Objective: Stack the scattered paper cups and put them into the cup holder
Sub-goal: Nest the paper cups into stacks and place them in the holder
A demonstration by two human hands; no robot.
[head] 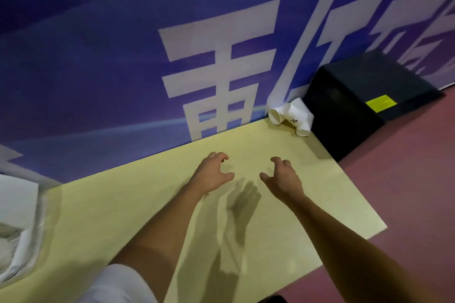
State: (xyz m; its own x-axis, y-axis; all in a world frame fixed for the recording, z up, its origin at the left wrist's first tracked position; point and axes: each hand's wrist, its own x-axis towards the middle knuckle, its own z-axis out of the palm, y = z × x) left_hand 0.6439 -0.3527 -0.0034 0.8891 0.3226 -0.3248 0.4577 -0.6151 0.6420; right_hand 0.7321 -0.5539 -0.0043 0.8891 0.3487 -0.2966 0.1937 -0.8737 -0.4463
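Both the left hand point(212, 172) and right hand point(283, 177) hover empty over the pale yellow tabletop point(138, 206), fingers loosely curled, likely readying a reach. The white paper cups point(291, 115) lie tipped at its far corner, against the blue banner point(98, 69).

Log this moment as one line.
left hand: empty, over table | right hand: empty | paper cups: on sides, far corner
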